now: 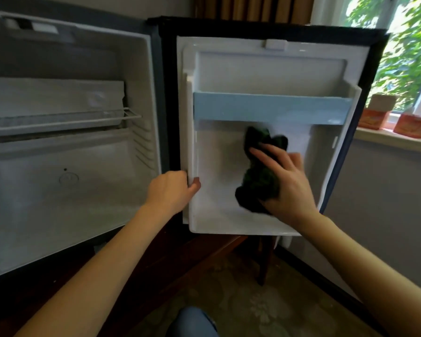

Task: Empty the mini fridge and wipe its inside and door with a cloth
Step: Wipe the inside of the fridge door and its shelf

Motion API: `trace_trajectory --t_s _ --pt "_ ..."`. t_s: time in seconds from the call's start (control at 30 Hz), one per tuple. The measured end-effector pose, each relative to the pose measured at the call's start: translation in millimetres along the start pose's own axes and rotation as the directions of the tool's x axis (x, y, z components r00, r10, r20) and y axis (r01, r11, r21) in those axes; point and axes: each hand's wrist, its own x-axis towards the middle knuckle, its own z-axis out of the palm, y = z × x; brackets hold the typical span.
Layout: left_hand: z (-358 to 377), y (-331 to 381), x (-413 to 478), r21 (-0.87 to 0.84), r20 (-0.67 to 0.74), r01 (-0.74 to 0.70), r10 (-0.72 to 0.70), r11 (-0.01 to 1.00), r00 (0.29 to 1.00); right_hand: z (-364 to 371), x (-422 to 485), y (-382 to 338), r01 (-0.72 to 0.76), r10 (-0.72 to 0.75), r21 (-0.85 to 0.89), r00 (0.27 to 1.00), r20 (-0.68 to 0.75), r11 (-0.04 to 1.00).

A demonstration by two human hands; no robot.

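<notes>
The mini fridge [66,195] stands open on the left, its white inside bare apart from a wire shelf [66,122]. Its door [219,181] is swung wide to the right, white lining facing me, with a pale blue shelf rail [272,107] across it. My right hand [284,183] presses a dark green cloth [258,176] flat against the door's lower panel, below the rail. My left hand [173,188] grips the door's hinge-side edge, thumb on the lining.
Orange and red boxes [374,113] stand on the window sill [394,139] at the right. A dark wooden cabinet edge [204,254] and patterned carpet [241,300] lie below the door. My knee [192,322] shows at the bottom.
</notes>
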Motion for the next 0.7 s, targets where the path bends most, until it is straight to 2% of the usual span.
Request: trace_trajectory --t_s 0.07,0.2,0.27,0.33,0.4,0.47,0.53,0.6,0.7 --pt "3.6 -1.9 -1.1 0.021 -0.049 -0.044 0.045 0.999 0.998 12.8 28.6 -7.5 0.122 -0.126 -0.227 0.992 -0.004 0.966" --pt "7.5 -5.5 1.2 0.036 -0.08 -0.105 0.107 0.994 0.991 33.9 64.8 -28.1 0.07 -0.025 -0.433 0.994 0.108 0.899" --pt "8.4 -6.5 2.7 0.061 -0.086 -0.113 0.118 0.992 0.989 41.5 63.5 -34.8 0.115 -0.017 -0.497 0.98 0.198 0.86" --pt "8.6 -5.6 3.0 0.09 -0.081 -0.12 0.127 0.989 0.989 53.5 44.3 -34.3 0.222 -0.016 -0.531 0.931 0.365 0.818" --pt "8.3 -5.0 3.0 0.106 -0.089 -0.135 0.144 0.985 0.985 71.1 13.5 -23.1 0.331 -0.015 -0.496 0.843 0.537 0.802" --pt "8.5 -6.2 2.2 0.1 -0.108 -0.15 0.161 0.984 0.981 79.6 -8.2 -9.9 0.418 -0.058 -0.461 0.787 0.615 0.783" --pt "10.2 -7.5 1.7 0.108 -0.11 -0.163 0.175 0.981 0.978 72.6 -5.2 -2.5 0.443 -0.079 -0.474 0.788 0.61 0.761" --pt "11.2 -8.2 2.1 0.113 -0.104 -0.164 0.176 0.98 0.979 59.0 16.3 0.7 0.407 -0.11 -0.515 0.851 0.513 0.754" --pt "11.9 -9.9 3.2 0.104 -0.105 -0.164 0.175 0.981 0.979 33.3 56.1 -5.3 0.217 -0.057 -0.543 0.954 0.295 0.812"
